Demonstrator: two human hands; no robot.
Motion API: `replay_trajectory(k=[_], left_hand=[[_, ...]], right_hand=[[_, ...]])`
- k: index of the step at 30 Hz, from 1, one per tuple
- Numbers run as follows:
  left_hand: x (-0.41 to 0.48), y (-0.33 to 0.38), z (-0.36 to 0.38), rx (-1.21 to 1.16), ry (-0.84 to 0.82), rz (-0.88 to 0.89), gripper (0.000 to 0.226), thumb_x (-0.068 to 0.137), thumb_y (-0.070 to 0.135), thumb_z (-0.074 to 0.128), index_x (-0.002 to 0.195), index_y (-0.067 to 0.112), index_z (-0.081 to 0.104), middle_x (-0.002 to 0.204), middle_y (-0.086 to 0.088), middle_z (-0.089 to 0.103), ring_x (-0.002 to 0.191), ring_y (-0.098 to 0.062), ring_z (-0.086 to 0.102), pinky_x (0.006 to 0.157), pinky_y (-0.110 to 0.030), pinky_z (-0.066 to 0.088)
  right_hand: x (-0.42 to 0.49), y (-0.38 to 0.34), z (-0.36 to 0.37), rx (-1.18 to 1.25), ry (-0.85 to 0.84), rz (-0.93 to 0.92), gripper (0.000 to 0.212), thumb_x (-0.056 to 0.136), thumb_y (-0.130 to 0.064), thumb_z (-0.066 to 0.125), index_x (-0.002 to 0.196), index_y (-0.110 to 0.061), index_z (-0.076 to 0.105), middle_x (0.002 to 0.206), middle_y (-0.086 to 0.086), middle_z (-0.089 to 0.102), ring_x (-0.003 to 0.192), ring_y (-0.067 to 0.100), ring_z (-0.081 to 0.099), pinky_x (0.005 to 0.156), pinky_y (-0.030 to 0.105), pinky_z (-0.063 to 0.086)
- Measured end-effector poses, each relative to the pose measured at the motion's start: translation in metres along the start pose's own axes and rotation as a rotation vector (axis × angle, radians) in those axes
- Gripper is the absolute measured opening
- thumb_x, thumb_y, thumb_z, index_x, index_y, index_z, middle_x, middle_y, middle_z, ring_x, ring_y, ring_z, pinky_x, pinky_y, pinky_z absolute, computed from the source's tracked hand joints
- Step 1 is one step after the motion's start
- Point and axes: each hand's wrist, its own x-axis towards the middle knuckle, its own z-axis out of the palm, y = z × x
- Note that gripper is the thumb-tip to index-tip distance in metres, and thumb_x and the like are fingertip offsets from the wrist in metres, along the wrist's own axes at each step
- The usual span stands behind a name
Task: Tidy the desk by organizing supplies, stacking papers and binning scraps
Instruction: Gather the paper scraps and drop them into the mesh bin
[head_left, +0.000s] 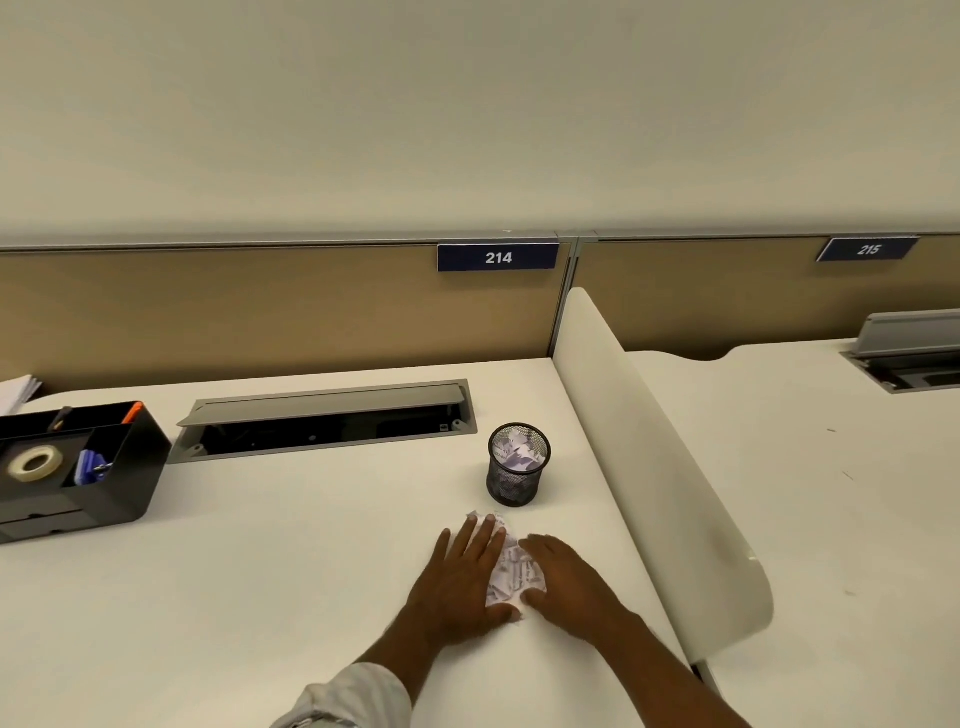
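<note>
White desk (260, 597), crumpled paper (514, 571) between flat hands (462, 582) (571, 582)

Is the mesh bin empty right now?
No, the mesh bin already holds torn paper scraps, visible through its open top.

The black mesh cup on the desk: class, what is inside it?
Torn white paper scraps fill the mesh cup to near its rim. Whatever lies beneath them is covered.
</note>
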Motion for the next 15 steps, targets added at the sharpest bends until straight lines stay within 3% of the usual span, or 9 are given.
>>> replay_trajectory(k=[3,6,9,12,15], left_hand=[[0.006,0.000,-0.004,-0.011,-0.046,0.012,0.091,0.087,0.073,0.037,0.155,0.024,0.003,0.164,0.001,0.001,0.150,-0.018,0.002,0.121,-0.044,0.004],[0.010,0.001,-0.008,-0.023,0.026,-0.003,0.082,0.089,0.064,0.043,0.154,0.025,0.012,0.160,-0.001,0.021,0.146,-0.020,0.019,0.118,-0.037,0.018],[0.011,0.000,-0.007,-0.040,0.041,-0.005,0.085,0.089,0.064,0.043,0.155,0.024,0.007,0.163,-0.005,0.010,0.149,-0.023,0.007,0.121,-0.039,0.010],[0.011,-0.002,-0.002,0.004,0.025,0.010,0.085,0.090,0.065,0.036,0.155,0.024,0.000,0.163,-0.004,-0.012,0.150,-0.024,-0.012,0.121,-0.043,-0.003],[0.015,-0.004,0.000,-0.004,-0.023,0.014,0.077,0.093,0.061,0.037,0.154,0.022,0.013,0.164,-0.004,0.001,0.150,-0.023,0.003,0.121,-0.041,0.006]], right_hand=[[0.000,0.001,-0.007,0.066,0.080,0.023,0.074,0.084,-0.039,0.063,0.147,-0.022,0.030,0.152,-0.003,0.036,0.137,0.013,0.036,0.111,0.025,0.031],[0.000,0.001,-0.015,0.013,0.067,0.092,0.094,0.071,-0.053,0.072,0.147,-0.022,0.027,0.146,-0.001,0.037,0.130,0.019,0.042,0.103,0.032,0.041],[0.001,-0.004,-0.015,-0.039,-0.057,0.141,0.107,0.059,-0.057,0.079,0.145,-0.019,0.028,0.136,0.005,0.037,0.121,0.025,0.047,0.097,0.035,0.047],[0.005,-0.008,-0.011,-0.022,-0.068,0.140,0.090,0.065,-0.046,0.080,0.137,-0.014,0.037,0.130,0.008,0.038,0.113,0.026,0.053,0.095,0.035,0.048],[0.010,-0.010,-0.010,-0.044,-0.049,0.113,0.062,0.075,-0.034,0.075,0.126,-0.011,0.048,0.125,0.010,0.043,0.106,0.027,0.056,0.091,0.035,0.048]])
